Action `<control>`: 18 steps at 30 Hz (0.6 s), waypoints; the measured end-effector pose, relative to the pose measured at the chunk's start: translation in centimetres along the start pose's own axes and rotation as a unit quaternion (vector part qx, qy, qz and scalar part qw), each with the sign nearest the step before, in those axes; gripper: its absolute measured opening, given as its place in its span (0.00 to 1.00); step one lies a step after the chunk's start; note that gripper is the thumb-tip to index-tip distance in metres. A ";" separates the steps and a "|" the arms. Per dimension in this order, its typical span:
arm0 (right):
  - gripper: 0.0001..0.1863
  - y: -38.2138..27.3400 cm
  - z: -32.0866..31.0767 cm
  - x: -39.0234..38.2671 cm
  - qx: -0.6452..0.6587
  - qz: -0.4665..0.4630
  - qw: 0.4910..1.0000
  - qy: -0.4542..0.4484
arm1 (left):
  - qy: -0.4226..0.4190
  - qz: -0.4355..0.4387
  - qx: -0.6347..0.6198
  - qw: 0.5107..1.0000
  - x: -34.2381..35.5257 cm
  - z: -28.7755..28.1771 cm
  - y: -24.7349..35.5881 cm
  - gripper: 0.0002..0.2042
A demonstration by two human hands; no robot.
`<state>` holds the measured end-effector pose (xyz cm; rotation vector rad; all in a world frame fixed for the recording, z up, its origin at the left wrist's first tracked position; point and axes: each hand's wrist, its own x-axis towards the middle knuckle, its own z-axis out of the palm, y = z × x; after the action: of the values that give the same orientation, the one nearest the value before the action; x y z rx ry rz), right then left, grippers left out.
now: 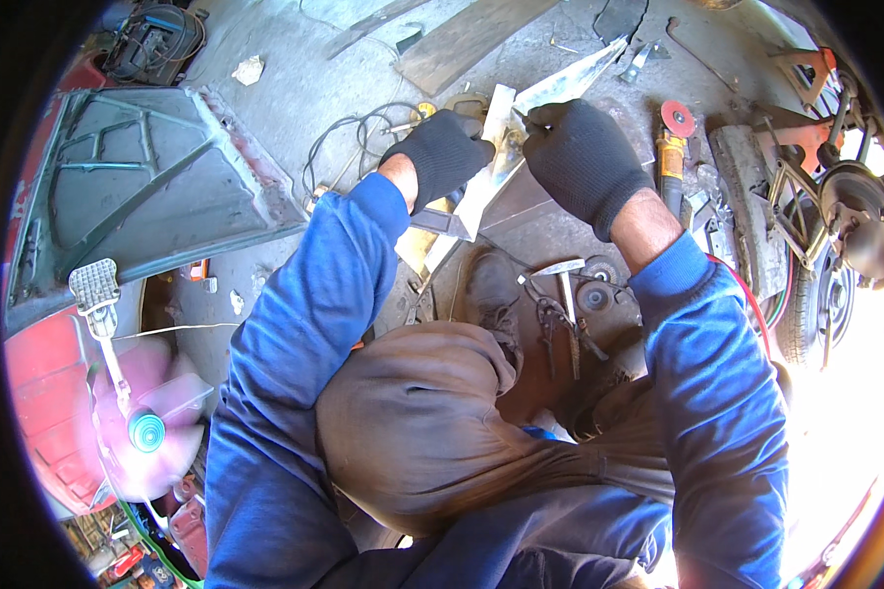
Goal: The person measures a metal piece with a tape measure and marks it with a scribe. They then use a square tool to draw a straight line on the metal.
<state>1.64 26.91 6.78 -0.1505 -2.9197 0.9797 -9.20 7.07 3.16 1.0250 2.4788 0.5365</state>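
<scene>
My left hand (440, 157), in a black knit glove, is closed with its fingertips at the edge of a bright bent metal strip (473, 204). On the strip's other side my gloved right hand (581, 162) is closed, thumb and fingers pinched together; what lies in them is hidden. A shiny pointed piece of sheet metal (572, 80) extends up and right from beside the right hand's fingertips. Under both hands are more flat metal pieces, partly covered. A yellow angle grinder (671, 157) with a red disc lies to the right of my right hand.
A hammer (566, 285), pliers (550, 316) and grinding discs (597, 294) lie by my shoes. Wooden boards (462, 49) and loose cables are ahead. At left are a grey vehicle panel (157, 187) and a spinning fan (147, 422); at right, a wheel (823, 285) and a red hose (751, 304).
</scene>
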 end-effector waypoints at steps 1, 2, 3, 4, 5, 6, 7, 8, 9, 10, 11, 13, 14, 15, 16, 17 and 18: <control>0.16 0.0 0.1 -0.2 -0.001 -0.006 1.000 0.001 | 0.001 0.004 0.012 1.000 0.0 -0.2 0.3 0.19; 0.16 0.0 0.2 -0.5 -0.005 -0.016 1.000 -0.004 | 0.003 0.008 0.024 1.000 -0.1 -0.2 0.6 0.19; 0.16 0.1 0.3 -0.6 -0.005 -0.020 1.000 -0.001 | 0.002 -0.028 -0.008 1.000 -0.2 -0.3 1.0 0.19; 0.16 0.1 0.2 -0.8 -0.005 -0.029 1.000 -0.005 | 0.001 -0.066 -0.038 0.997 -0.5 -0.4 1.3 0.18; 0.17 0.2 0.0 -0.8 -0.005 -0.037 0.999 -0.006 | 0.000 -0.102 -0.067 0.993 -0.7 -0.4 1.6 0.18; 0.17 0.3 -0.2 -0.9 -0.001 -0.044 0.999 -0.029 | -0.019 -0.088 -0.032 0.995 -0.7 -0.6 1.7 0.15; 0.17 0.4 -0.6 -0.9 0.003 -0.051 0.997 -0.051 | -0.038 -0.073 0.002 0.997 -0.7 -0.7 1.7 0.13; 0.17 0.4 -1.0 -1.0 -0.002 -0.042 0.996 -0.079 | -0.049 -0.031 0.044 0.997 -0.7 -0.8 1.6 0.11; 0.16 0.4 -1.4 -1.2 0.012 -0.047 0.998 -0.050 | -0.045 0.003 0.080 0.996 -0.5 -0.9 1.4 0.11; 0.16 0.3 -1.7 -1.5 0.022 -0.039 0.999 -0.031 | -0.034 0.059 0.124 0.990 -0.5 -0.9 1.1 0.11; 0.15 0.0 -1.9 -2.0 0.036 -0.037 0.999 -0.014 | -0.039 0.102 0.183 0.977 -0.7 -0.9 0.7 0.11; 0.15 -0.6 -1.9 -3.1 0.040 -0.015 0.999 -0.011 | -0.005 0.133 0.203 0.970 -0.5 -0.6 0.3 0.10; 0.15 -0.9 -1.7 -3.7 0.040 -0.010 0.999 -0.001 | -0.020 0.056 0.119 0.991 -0.4 -0.5 0.2 0.09; 0.16 -1.1 -1.3 -4.3 0.051 0.005 0.999 0.000 | -0.042 -0.015 0.042 0.998 -0.3 -0.4 0.3 0.09; 0.16 -1.3 -1.0 -4.8 0.060 0.017 0.998 0.007 | -0.041 0.021 0.071 0.996 -0.4 -0.3 0.3 0.11; 0.16 -1.4 -0.6 -5.2 0.067 0.030 0.997 0.009 | -0.037 0.013 0.032 0.999 -0.5 -0.5 0.4 0.13; 0.17 -1.4 -0.2 -5.6 0.074 0.040 0.996 0.008 | -0.034 -0.060 -0.038 0.997 -0.5 -0.4 0.8 0.15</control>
<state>7.07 25.31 7.66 -0.2678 -2.8330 1.1961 -8.65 7.17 3.95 0.8439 2.4224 0.5445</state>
